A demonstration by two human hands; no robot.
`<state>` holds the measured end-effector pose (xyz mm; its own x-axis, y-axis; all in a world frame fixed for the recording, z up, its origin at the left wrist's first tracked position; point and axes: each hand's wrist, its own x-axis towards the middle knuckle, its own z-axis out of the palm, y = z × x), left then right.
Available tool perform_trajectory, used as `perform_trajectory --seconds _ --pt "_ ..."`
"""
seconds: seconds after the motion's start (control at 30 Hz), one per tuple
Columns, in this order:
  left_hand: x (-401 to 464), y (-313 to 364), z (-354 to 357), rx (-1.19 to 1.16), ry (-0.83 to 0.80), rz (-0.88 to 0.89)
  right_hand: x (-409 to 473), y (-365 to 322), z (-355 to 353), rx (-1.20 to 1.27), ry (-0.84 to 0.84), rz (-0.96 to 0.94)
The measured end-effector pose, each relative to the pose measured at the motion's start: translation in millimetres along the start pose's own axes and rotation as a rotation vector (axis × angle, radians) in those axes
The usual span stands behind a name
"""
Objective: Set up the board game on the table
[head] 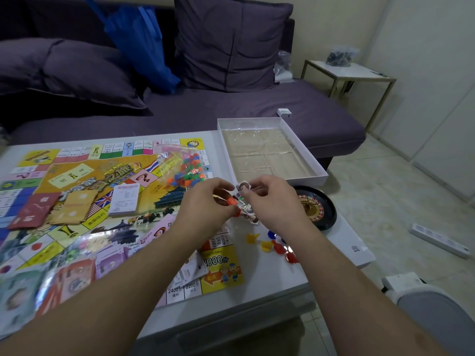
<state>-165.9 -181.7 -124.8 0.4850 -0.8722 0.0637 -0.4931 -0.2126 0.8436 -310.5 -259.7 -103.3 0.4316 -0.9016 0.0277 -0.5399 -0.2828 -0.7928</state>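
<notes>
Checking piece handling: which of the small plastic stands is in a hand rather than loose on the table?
The orange stand, pinched in the left hand; the yellow, red and blue ones lie loose on the table.

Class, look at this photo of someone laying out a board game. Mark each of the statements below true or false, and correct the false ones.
1. The game board lies unfolded on the table. True.
2. The white box beside the board is packed full of cards. False: only its clear moulded insert shows, with nothing in it.
3. The left hand grips an orange piece. True.
4. The roulette wheel sits on the sofa. False: it sits on the table, to the right of the right hand.
5. The bag of coloured pieces rests on the board. True.
6. The loose plastic stands are all green. False: they are yellow, red and blue.
</notes>
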Motion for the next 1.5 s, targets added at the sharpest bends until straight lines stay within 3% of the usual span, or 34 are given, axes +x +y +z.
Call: perform_trajectory --seconds 0.3,0.57,0.8,1.03,1.17,1.27,1.4,1.5 --pt "-7 3 1 0.021 0.033 0.048 7 -3 8 0.062 0.015 0.028" --pt "8 -3 -3 -0.026 0.023 -0.064 12 2 4 0.062 -0.06 0.009" --pt "19 -8 6 0.062 0.077 -0.122 6 15 7 -0.463 -0.073 -0.045" --pt "19 -8 10 0.179 0.018 -0.127 5 9 14 -0.655 -0.113 -0.105" --pt "11 -6 0 0.118 0.07 -0.068 6 8 11 -0.63 -0.13 -0.086" --pt "2 -5 -6 0.129 0.116 0.11 8 9 3 -0.534 -0.102 -0.049" --pt "-5 -1 -10 0.25 -0.036 0.3 5 4 -8 -0.298 -0.112 -0.07" --pt "-5 3 -8 0.298 -0.095 0.296 3 -2 -8 -0.234 -0.125 -0.107"
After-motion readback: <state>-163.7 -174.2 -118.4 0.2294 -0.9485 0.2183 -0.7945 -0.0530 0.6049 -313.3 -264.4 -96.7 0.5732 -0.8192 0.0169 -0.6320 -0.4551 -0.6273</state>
